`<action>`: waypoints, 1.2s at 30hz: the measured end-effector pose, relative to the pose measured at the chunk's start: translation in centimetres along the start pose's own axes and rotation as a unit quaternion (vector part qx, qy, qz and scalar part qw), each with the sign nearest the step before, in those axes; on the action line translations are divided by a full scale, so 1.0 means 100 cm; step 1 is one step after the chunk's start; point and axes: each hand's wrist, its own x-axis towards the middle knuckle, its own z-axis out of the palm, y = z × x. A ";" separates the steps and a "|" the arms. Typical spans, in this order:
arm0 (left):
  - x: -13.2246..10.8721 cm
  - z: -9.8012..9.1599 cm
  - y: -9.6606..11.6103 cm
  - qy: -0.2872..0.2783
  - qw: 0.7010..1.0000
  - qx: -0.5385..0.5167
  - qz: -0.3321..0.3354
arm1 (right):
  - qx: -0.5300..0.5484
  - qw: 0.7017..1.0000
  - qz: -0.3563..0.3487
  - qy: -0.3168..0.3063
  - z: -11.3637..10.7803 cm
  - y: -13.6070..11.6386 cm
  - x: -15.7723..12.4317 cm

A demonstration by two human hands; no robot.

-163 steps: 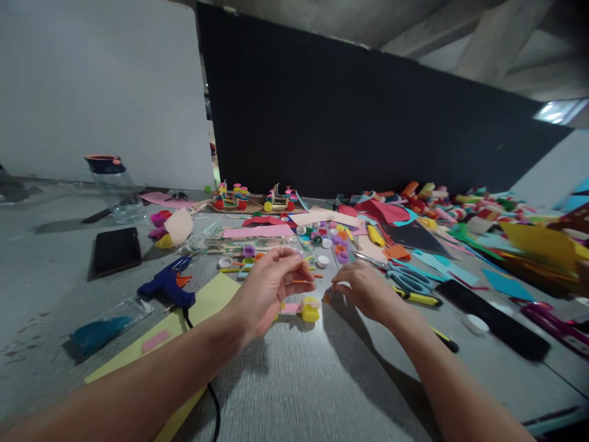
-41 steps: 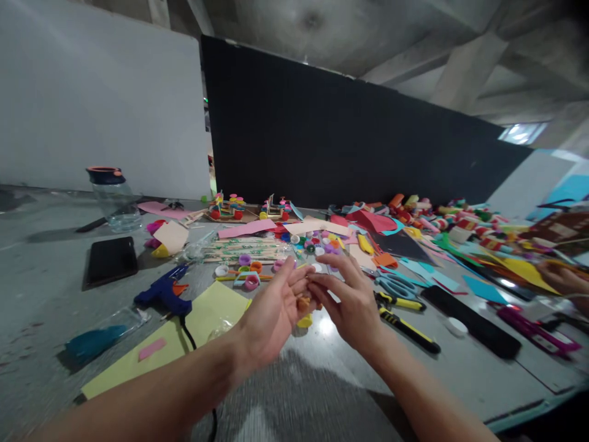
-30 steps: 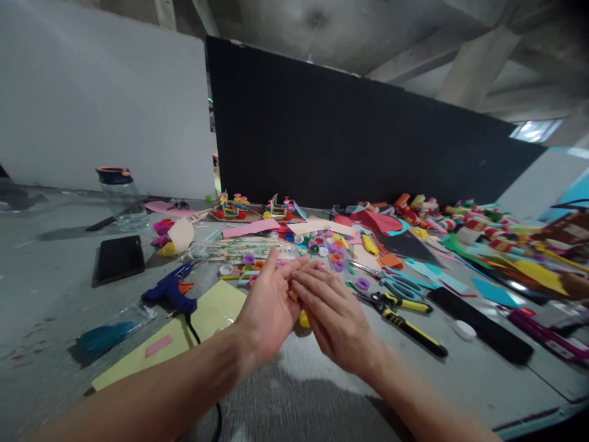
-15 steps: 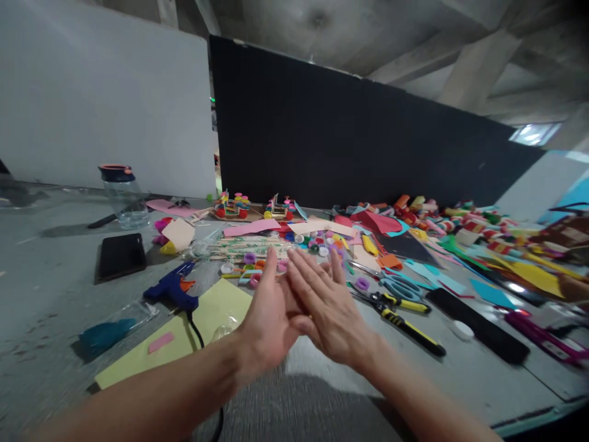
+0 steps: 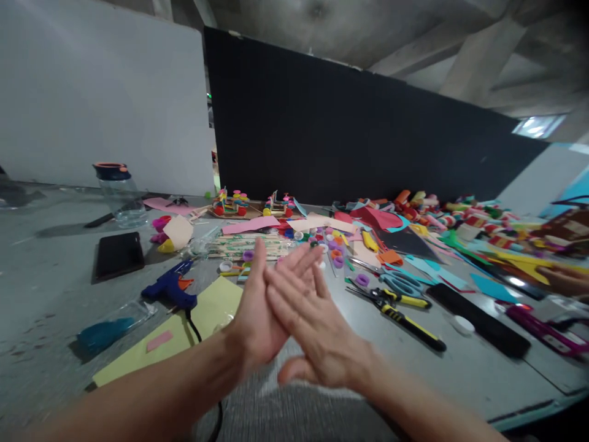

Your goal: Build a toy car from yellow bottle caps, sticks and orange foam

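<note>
My left hand [image 5: 260,316] is stretched out above the table, palm turned inward, thumb pointing up. My right hand [image 5: 319,331] lies flat across the left palm, its fingers extended and its thumb apart. Between the palms I see no object, though the faces pressed together are hidden. Beyond the fingertips lie coloured bottle caps [image 5: 338,262] and a bundle of wooden sticks [image 5: 239,247]. Left of my left hand are a yellow paper sheet [image 5: 138,355] and a blue glue gun [image 5: 171,287]. Pliers [image 5: 391,310] with yellow and black handles rest to the right of my right hand.
Blue-handled scissors [image 5: 401,282], a long black bar [image 5: 478,319] and coloured paper scraps lie on the right. A clear bottle [image 5: 120,196] and a black phone-like slab [image 5: 119,255] sit left. Small stick models [image 5: 230,202] stand at the back. Another person's hand [image 5: 564,279] shows at far right.
My right hand has slid down and slightly left across my left palm, uncovering the left fingers. Its thumb now stands further apart. Another person's hand shows more clearly at the right edge.
</note>
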 end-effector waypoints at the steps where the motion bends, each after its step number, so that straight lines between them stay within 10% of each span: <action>1: 0.000 0.000 0.000 -0.005 1.000 -0.002 -0.019 | -0.009 1.000 0.027 0.013 0.000 0.001 0.000; 36: 0.009 0.001 -0.002 0.116 0.993 -0.013 -0.011 | -0.003 0.998 0.066 -0.002 0.007 0.008 -0.006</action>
